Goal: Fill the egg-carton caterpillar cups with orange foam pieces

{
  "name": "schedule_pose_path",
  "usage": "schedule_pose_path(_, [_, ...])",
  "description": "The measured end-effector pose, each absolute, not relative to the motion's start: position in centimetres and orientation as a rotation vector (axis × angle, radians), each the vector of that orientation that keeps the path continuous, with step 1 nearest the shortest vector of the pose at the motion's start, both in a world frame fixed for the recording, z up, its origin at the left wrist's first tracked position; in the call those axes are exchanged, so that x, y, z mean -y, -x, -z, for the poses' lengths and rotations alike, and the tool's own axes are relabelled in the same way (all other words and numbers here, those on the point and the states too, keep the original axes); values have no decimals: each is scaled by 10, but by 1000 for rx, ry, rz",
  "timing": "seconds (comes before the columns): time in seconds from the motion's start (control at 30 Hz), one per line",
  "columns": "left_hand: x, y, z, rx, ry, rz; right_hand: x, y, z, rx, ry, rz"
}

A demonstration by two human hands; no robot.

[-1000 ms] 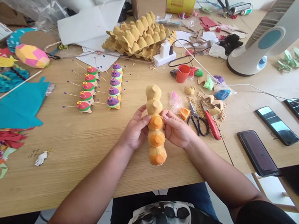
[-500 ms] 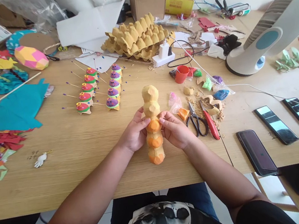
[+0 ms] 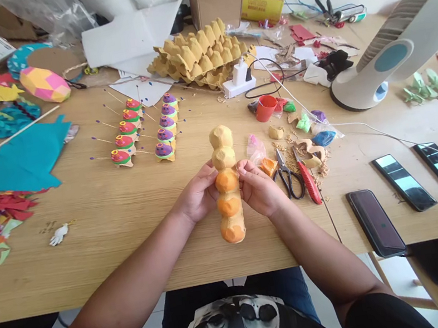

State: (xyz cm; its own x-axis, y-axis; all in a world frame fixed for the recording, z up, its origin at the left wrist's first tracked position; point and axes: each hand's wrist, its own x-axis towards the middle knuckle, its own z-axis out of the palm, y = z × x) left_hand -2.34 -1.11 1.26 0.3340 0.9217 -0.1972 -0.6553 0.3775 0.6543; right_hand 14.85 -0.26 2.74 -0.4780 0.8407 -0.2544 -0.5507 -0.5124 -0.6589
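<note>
A strip of egg-carton cups (image 3: 226,182) lies lengthwise on the wooden table (image 3: 131,241), pointing away from me. Its three nearest bumps are covered in orange; the two far ones are bare yellow card. My left hand (image 3: 198,195) grips the strip's left side, with the thumb by the orange bump nearest the bare card. My right hand (image 3: 258,188) grips the right side at the same height, fingers curled against it.
Scissors (image 3: 288,177) and a red-handled cutter (image 3: 309,179) lie right of my hands, amid clay bits and scraps. Two rows of painted carton caterpillars (image 3: 145,130) stand farther back, an egg tray (image 3: 199,54) behind them. Three phones (image 3: 405,190) and a fan (image 3: 398,50) sit at right.
The strip has shifted slightly and straightened between my hands; both hands keep their grip at its middle.
</note>
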Motion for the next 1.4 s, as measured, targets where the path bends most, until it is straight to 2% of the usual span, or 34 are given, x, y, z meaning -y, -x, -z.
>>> schedule_pose_path(0.73, [12,25,-18,-592,-546,-1084,6,-144,-30,899,692,-1895])
schedule_pose_path(1.4, [13,21,-15,-527,-528,-1088,9,-142,-32,646,667,-1963])
